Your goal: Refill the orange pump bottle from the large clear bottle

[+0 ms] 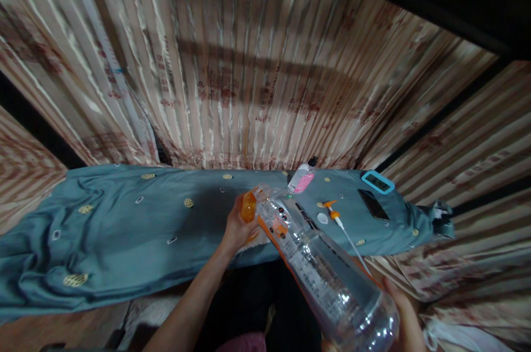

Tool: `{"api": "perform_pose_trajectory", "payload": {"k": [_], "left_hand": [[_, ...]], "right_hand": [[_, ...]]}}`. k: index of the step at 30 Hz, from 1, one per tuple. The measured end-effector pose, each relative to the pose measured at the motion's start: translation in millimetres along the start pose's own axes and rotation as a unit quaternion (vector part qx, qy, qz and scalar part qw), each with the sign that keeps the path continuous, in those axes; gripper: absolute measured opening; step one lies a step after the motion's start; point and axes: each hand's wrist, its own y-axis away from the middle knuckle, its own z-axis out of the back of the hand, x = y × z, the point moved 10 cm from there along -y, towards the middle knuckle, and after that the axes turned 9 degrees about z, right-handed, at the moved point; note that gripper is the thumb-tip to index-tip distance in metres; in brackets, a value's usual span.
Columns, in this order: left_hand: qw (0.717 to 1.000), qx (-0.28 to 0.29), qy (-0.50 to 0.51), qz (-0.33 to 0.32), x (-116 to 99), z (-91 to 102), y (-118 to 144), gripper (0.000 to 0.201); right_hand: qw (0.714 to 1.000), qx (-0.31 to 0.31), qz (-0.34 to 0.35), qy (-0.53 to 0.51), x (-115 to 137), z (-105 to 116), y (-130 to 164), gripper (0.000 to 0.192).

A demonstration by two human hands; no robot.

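Note:
My left hand (pixel 236 227) grips a small orange bottle (pixel 249 207) at the near edge of a table covered in blue-grey cloth (pixel 124 224). My right hand (pixel 404 319) holds the base of a large clear plastic bottle (pixel 319 269) with an orange label. That bottle is tilted, and its mouth meets the top of the small orange bottle. Whether liquid is flowing is hidden.
On the cloth to the right lie an orange pump sprayer head with a long white tube (pixel 338 222), a white cap (pixel 322 218), a clear bottle with a pink label (pixel 302 179), a black phone (pixel 373 204) and a teal-framed device (pixel 377 181). Striped curtains (pixel 249 64) hang behind the table.

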Motion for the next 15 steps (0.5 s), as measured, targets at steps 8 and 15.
{"api": "perform_pose_trajectory", "payload": {"k": [8,15], "left_hand": [[1.0,-0.004,-0.017,-0.004,-1.4,0.2,0.0,0.058],[0.999,-0.017,-0.033,0.013,5.5,2.5,-1.1,0.052]], "right_hand": [[0.999,-0.016,-0.013,0.024,-12.7,5.0,2.0,0.045],[1.0,-0.015,-0.001,0.026,4.3,5.7,2.8,0.063]]}}
